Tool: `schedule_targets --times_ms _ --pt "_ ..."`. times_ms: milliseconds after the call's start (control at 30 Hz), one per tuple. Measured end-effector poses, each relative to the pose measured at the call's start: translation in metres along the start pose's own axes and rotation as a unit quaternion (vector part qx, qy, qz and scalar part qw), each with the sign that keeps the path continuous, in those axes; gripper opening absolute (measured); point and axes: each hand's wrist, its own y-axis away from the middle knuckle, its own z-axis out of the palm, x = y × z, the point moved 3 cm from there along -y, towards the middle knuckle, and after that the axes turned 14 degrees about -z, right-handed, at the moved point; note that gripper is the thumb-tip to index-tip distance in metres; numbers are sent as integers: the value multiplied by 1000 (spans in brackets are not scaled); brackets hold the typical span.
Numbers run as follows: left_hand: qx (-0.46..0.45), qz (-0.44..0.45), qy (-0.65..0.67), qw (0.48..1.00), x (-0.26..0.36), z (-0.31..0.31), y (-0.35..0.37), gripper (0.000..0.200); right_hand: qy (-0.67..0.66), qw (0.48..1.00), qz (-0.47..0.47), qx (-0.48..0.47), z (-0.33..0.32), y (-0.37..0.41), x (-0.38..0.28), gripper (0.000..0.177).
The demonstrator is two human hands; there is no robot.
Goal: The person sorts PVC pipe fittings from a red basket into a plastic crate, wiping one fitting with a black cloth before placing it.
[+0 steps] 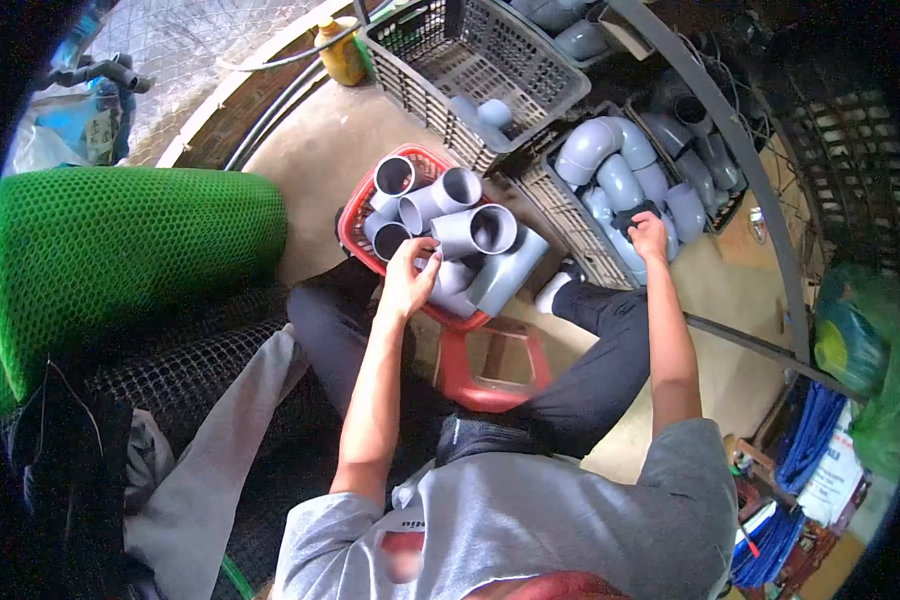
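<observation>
My left hand (pixel 408 283) is over a red basket (pixel 347 237) heaped with grey plastic pipe fittings (pixel 470 232). Its thumb and fingers are a little apart, against the near end of a fitting, and I see nothing clearly gripped between them. Off to the right, my right hand (pixel 649 238) reaches into a dark crate (pixel 570 215) of grey pipe elbows (pixel 620 182). Those fingers are closed on the dark-mouthed end of one elbow, whose lower part is hidden among the others.
A red plastic stool (pixel 460 375) stands between my legs. Behind the basket is a black crate (pixel 410 85) with a few fittings inside. Green mesh rolls (pixel 140 260) lie at left. A curved metal bar (pixel 770 200) crosses the right side. A yellow bottle (pixel 341 55) stands at the back.
</observation>
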Motion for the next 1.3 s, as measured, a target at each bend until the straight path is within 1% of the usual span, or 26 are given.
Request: schedule_targets --times_ms 67,100,133,200,233,267,333,367,400,500,567,600,700,767,800,867,900,933,1000,1067,1133,1167,1200,1233,1267,1300 --pt "-16 9 -24 1000 2 1 2 23 -13 1000 11 1 0 2 -2 27" --pt "-21 13 -27 999 1 1 2 23 -61 995 64 -39 2 3 -6 29" --pt "-22 13 -26 999 -1 1 3 23 -59 995 65 -39 -2 4 -11 29" --pt "-56 -42 -32 997 -6 0 1 27 -231 965 117 -29 -8 9 -31 29" --pt "-54 -41 -30 997 -8 0 -1 27 -284 956 72 9 -17 10 -44 28" --pt "-40 -18 -32 999 -10 0 -1 26 -283 957 68 8 -24 10 -54 28" --pt "-26 0 -37 999 -9 -1 3 25 -234 966 49 102 -42 19 -72 26" --pt "-39 -21 -37 998 -7 0 4 26 -230 966 23 113 -46 22 -79 26" --pt "-51 -40 -36 997 -5 0 3 28 -231 966 26 116 -45 24 -77 26" --pt "-65 -28 -50 996 -8 3 3 29 -255 960 24 111 -40 27 -76 25" --pt "-60 -25 -47 997 -8 2 3 29 -107 988 -23 105 -41 24 -78 25" --pt "-58 -24 -42 997 -8 2 3 29 -108 988 -23 107 -42 24 -84 25" --pt "-59 -36 -37 997 -11 6 0 30 -36 995 -23 94 -44 21 -90 24" --pt "-62 -40 -39 997 -11 5 0 29 43 998 -15 35 -31 13 -87 27" --pt "-65 -43 -52 996 -8 5 2 29 37 999 -13 35 -23 8 -78 27" --pt "-66 -31 -57 996 -15 8 1 29 33 998 26 -48 -3 -4 -45 35" --pt "-66 -35 -47 996 -15 8 1 30 102 994 22 -23 6 -10 -37 41" --pt "-71 -45 -44 996 -15 8 0 31 98 994 29 -28 -2 -10 -55 46" --pt "-66 -43 -51 996 -15 8 -1 33 71 992 -95 51 -9 -12 -99 53" --pt "-64 -36 -60 995 -14 9 -2 36 -158 982 -98 -21 -3 0 -165 62" --pt "-89 -26 -84 992 -12 16 -3 39 -257 956 -87 -114 15 30 -239 81" --pt "-89 -28 -81 992 -12 18 -2 39 -262 946 -66 -181 25 41 -267 95" --pt "-97 -24 -84 991 -12 21 -3 39 -238 944 -118 -197 58 47 -271 109" --pt "-105 -20 -88 990 -12 22 -4 40 -140 951 -139 -237 76 52 -284 121" --pt "-104 -17 -90 990 -13 22 -6 40 -112 947 -96 -285 73 59 -307 126" --pt "-90 1 -92 992 -14 22 -7 40 -77 957 -100 -261 83 58 -313 124"
